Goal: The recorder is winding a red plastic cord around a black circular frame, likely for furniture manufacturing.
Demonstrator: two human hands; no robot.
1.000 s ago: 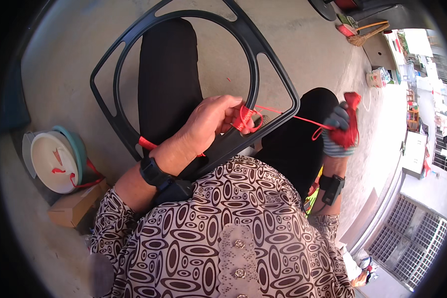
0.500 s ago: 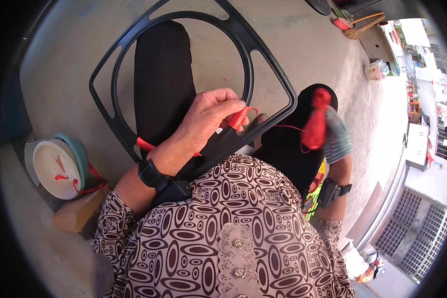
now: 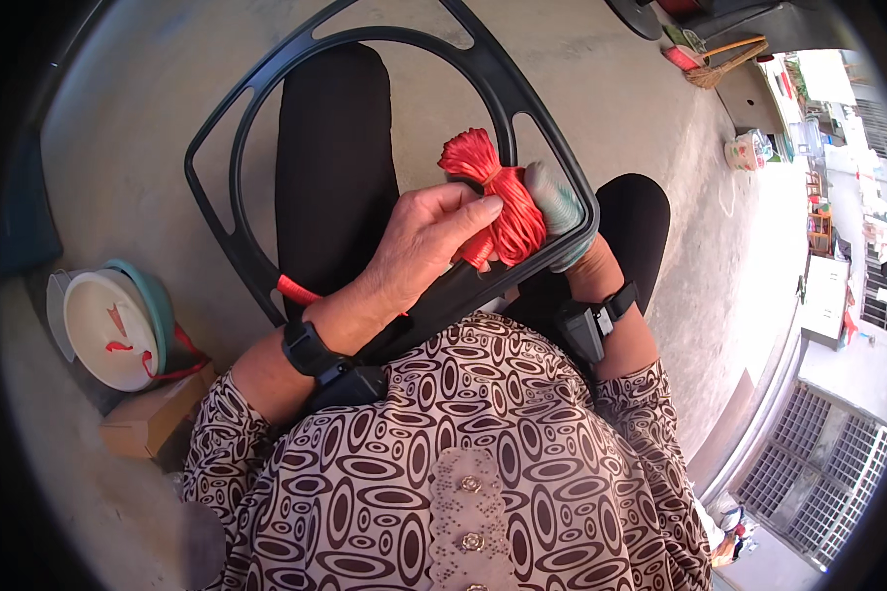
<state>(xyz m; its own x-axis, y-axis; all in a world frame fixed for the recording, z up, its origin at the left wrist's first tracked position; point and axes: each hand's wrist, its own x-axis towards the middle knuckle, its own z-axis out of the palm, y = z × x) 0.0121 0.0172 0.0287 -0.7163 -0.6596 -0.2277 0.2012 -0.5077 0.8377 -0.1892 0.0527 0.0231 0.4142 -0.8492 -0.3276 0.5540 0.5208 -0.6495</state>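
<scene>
A black frame (image 3: 567, 163) with a round inner ring and cornered outer edge rests across my thighs. My bare left hand (image 3: 429, 231) is closed at the ring's near right part, its thumb tip lying against a tied bundle of red cord (image 3: 517, 212); its other fingertips are partly hidden. Behind and right of that bundle, my right hand (image 3: 559, 217), in a striped grey-green glove, grips it, most fingers hidden. Red cord wrapping (image 3: 478, 246) shows on the ring just below the bundle. Another red wrapping (image 3: 296, 290) covers the frame beside my left wrist.
On the left, a cream basin (image 3: 94, 335) with red scraps sits against a teal basin (image 3: 163, 305), near a cardboard box (image 3: 138, 424). A broom (image 3: 724, 69) and a patterned bucket (image 3: 746, 151) are at the far right.
My right hand has swung left with the cord bundle, from over my right thigh to the ring beside my left hand. My left hand stays at about the same spot.
</scene>
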